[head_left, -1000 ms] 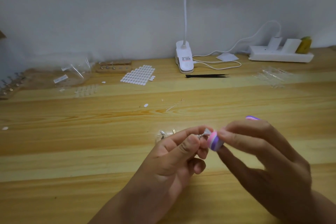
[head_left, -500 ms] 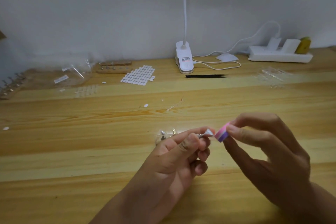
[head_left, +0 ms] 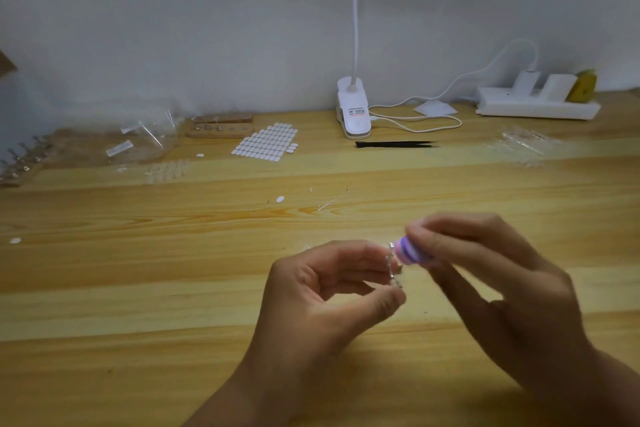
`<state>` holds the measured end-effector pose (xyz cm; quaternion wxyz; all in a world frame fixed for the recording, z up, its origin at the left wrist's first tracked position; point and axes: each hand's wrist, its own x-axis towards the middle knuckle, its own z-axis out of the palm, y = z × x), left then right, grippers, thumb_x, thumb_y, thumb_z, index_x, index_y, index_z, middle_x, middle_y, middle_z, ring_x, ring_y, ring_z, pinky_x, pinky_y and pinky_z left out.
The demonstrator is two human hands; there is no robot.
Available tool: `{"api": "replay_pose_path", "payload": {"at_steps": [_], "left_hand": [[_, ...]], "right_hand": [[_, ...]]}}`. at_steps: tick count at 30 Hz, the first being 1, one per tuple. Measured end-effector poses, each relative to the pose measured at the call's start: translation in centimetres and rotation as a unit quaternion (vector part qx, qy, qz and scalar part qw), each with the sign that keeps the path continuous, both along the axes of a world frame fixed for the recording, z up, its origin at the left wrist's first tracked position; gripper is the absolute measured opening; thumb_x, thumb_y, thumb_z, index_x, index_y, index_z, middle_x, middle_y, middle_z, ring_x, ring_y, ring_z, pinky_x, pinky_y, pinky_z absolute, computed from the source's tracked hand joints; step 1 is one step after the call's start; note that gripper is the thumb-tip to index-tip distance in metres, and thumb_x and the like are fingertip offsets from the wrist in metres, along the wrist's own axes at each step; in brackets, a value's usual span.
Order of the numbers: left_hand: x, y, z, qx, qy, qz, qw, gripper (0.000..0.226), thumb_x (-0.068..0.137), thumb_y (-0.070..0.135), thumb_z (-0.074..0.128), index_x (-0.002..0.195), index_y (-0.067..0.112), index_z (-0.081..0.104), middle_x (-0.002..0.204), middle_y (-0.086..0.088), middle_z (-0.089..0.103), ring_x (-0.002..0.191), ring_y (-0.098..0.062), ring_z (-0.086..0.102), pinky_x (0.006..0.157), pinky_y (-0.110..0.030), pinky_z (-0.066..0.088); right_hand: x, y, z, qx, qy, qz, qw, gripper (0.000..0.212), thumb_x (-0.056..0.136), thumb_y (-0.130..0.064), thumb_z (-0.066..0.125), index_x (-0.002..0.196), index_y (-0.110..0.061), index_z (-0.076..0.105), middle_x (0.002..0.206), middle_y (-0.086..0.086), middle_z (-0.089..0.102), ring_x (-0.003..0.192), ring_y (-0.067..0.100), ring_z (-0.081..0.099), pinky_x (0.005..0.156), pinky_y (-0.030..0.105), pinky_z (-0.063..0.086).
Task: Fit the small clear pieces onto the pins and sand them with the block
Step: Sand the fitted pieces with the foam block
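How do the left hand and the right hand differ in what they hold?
The left hand pinches a thin metal pin; the right hand grips a pink-and-purple sanding block. The left hand looks sharp, the right hand blurred. Both hold something small, and the block seems to touch the pin.

Near table [head_left: 121, 305] lies open; lamp [head_left: 353, 111], tweezers [head_left: 394, 144] and seemingly a pin rack [head_left: 218, 130] stand behind.
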<state>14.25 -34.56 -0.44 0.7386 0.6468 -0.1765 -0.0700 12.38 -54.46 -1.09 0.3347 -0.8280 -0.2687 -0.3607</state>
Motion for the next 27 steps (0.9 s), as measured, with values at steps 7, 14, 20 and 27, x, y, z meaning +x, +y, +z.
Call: {"api": "replay_pose_path", "payload": {"at_steps": [7,14,20,27], "left_hand": [[-0.4,0.1,0.4,0.057,-0.044,0.036,0.997,0.032,0.06,0.022,0.088,0.091,0.026,0.08,0.082,0.0,0.077,0.076,-0.017,0.073,0.072,-0.023,0.057],[-0.5,0.2,0.7,0.081,-0.088,0.057,0.991,0.032,0.062,0.018,0.086,0.092,0.027,0.08,0.082,0.005,0.076,0.075,-0.015,0.072,0.071,-0.019,0.055],[-0.6,0.0,0.7,0.11,-0.092,0.073,0.987,0.03,0.061,0.017,0.084,0.088,0.028,0.08,0.079,0.007,0.075,0.072,-0.01,0.07,0.071,-0.019,0.056],[-0.5,0.0,0.5,0.096,-0.072,0.06,0.991,0.028,0.06,0.022,0.083,0.088,0.026,0.08,0.08,0.005,0.076,0.073,-0.014,0.071,0.071,-0.021,0.056]], "right_hand": [[0.3,-0.2,-0.5,-0.042,0.013,-0.005,0.999,0.032,0.093,-0.005,0.061,0.125,-0.009,0.063,0.115,0.008,0.066,0.11,0.018,0.064,0.084,0.033,0.055],[-0.1,0.4,-0.1,-0.006,0.011,0.003,1.0,0.03,0.091,-0.004,0.063,0.121,-0.011,0.064,0.116,0.007,0.066,0.112,0.013,0.064,0.09,0.028,0.053],[-0.1,-0.3,-0.3,-0.091,-0.002,-0.006,0.996,0.035,0.089,0.006,0.063,0.122,-0.004,0.066,0.115,0.013,0.066,0.109,0.023,0.063,0.091,0.03,0.049],[-0.1,0.1,-0.6,-0.072,0.008,-0.001,0.997,0.034,0.091,-0.001,0.063,0.125,-0.005,0.063,0.117,0.01,0.066,0.114,0.016,0.061,0.093,0.028,0.05]]}}
